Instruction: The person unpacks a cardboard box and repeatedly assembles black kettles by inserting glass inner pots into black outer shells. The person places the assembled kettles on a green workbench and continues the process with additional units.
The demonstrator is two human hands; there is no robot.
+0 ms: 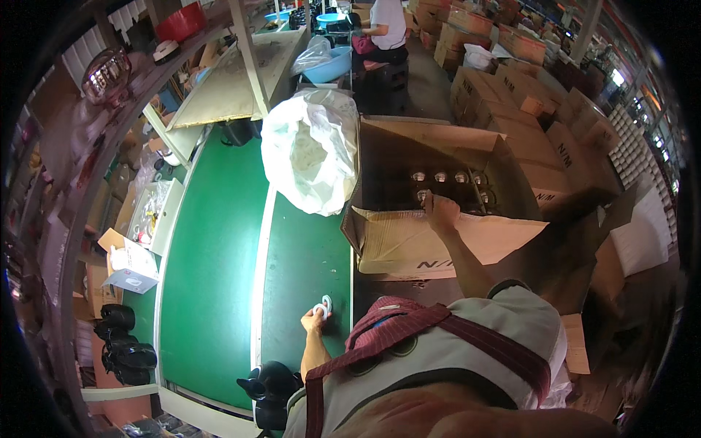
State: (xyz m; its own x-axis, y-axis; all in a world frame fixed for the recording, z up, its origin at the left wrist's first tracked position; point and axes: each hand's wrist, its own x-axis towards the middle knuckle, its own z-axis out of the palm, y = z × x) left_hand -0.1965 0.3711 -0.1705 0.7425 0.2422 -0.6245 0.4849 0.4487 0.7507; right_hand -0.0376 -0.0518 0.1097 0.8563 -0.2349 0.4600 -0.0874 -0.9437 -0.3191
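Note:
My left hand (313, 320) is closed on a white ring (326, 301), just above the dark green tabletop (299, 248). A second white ring seems to overlap it. Inside a large open cardboard box (409, 252), my right hand (442, 214) reaches over the near flap. Its fingers close on a small shiny round piece (422, 195), glass or metal; I cannot tell which. Several like pieces (440, 177) stand in rows in the box, partly in shadow. To the left of the box stands a white plastic bag (343, 164), its mouth open, with pale things inside that I cannot make out.
A green conveyor belt (212, 270) runs along my left. Black glossy parts (274, 387) stand by my left elbow, more (124, 343) at the far left. Stacked cartons (511, 124) fill the right side. Farther off are a blue basin (328, 66) and a seated person (387, 33).

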